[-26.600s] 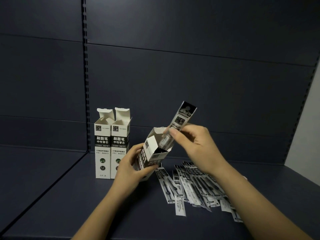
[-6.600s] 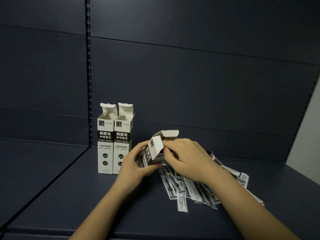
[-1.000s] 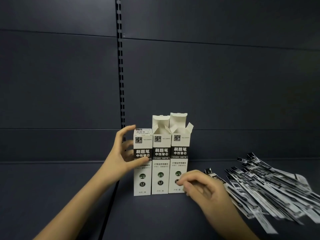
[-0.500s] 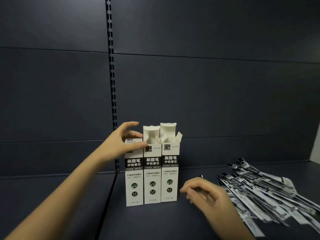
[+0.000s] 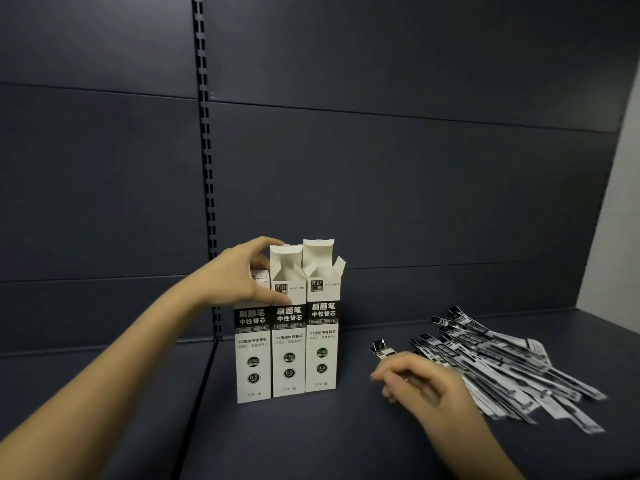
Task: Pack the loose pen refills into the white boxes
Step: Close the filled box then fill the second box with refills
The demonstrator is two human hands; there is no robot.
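Observation:
Three white boxes stand side by side on the dark shelf. The left box [image 5: 252, 362] is closed; the middle box [image 5: 289, 344] and the right box [image 5: 322, 341] have their top flaps up. My left hand [image 5: 239, 275] grips the middle box near its top, thumb on its front and index finger curved over the back flap. A pile of several loose pen refills [image 5: 498, 365] in black-and-white sleeves lies to the right. My right hand [image 5: 426, 386] hovers at the pile's left edge, fingers loosely curled and holding nothing. One refill end [image 5: 381, 348] sticks out just beyond it.
The dark shelf [image 5: 311, 441] has a seam left of the boxes. A slotted upright post [image 5: 204, 168] runs up the dark back panel behind the boxes. A pale wall [image 5: 620, 237] closes off the right side.
The filled box was closed and stood left of the two open ones. My left hand has since shifted from that closed box onto the middle box. My right hand drew back toward the refill pile.

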